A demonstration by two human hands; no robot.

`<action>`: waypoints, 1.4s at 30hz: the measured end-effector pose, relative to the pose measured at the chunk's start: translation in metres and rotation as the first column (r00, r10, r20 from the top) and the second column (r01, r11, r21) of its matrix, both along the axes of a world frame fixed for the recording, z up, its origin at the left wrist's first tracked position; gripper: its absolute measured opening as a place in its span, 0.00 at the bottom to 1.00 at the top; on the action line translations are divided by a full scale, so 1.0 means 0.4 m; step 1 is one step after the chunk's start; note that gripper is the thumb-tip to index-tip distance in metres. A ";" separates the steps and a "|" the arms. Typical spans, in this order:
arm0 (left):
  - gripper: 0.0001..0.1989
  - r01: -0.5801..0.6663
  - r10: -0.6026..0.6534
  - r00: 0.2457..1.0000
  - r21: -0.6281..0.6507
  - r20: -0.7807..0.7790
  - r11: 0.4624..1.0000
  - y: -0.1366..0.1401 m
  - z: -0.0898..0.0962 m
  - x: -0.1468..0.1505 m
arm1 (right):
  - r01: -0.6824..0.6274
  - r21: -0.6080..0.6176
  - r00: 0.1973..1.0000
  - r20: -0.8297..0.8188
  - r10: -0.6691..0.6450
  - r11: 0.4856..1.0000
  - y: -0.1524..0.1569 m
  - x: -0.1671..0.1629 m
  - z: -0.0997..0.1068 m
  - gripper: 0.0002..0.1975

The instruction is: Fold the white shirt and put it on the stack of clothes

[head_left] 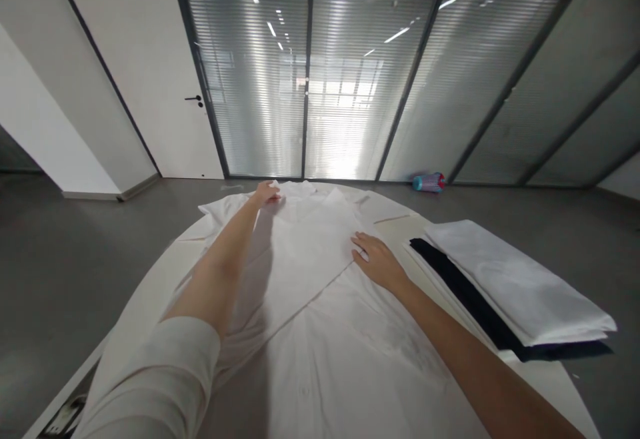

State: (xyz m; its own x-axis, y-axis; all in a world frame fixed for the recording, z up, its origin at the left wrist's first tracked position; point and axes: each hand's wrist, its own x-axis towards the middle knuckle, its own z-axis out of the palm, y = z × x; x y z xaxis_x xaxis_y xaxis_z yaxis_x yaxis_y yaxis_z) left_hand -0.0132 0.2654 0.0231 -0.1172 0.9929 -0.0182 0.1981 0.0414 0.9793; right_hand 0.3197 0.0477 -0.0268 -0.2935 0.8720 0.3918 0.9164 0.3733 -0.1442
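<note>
shirt: a white shirt [320, 292] lies spread flat on the pale round table [150, 292], collar end away from the person, one side already folded in along a diagonal crease across the chest.
left hand: the left hand [266, 193] reaches far out to the collar end, fingers curled down onto the cloth; i cannot tell whether they pinch it or only press.
right hand: the right hand [377, 259] lies flat on the folded edge near mid-chest, fingers close together and pressing down, holding nothing.
stack: folded white cloth over a dark piece [505, 285] sits on the table just right of the shirt, near the right forearm.
floor: a blue and pink bottle [429, 182] lies by the glass wall, well apart.
risk, crease: if the right hand lifts while the left tugs, i'd guess the fold slides and goes crooked.
risk, reach: the left arm is at full stretch, so a pull could drag the whole shirt.
risk, stack: a sweep of the right elbow could nudge the stack.
</note>
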 end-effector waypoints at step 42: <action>0.28 0.480 -0.253 0.349 -0.060 -0.902 0.875 -0.049 -0.027 0.195 | -0.001 0.012 0.999 -0.038 0.002 1.000 -0.005 -0.007 0.011 0.20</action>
State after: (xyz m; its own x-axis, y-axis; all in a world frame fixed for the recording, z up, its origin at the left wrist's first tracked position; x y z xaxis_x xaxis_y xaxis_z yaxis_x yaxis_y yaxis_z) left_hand 0.0648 0.2456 0.0125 0.4213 0.9061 0.0386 0.8771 -0.4179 0.2366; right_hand 0.3171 0.0459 -0.0222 -0.2794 0.8667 0.4133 0.9097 0.3767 -0.1749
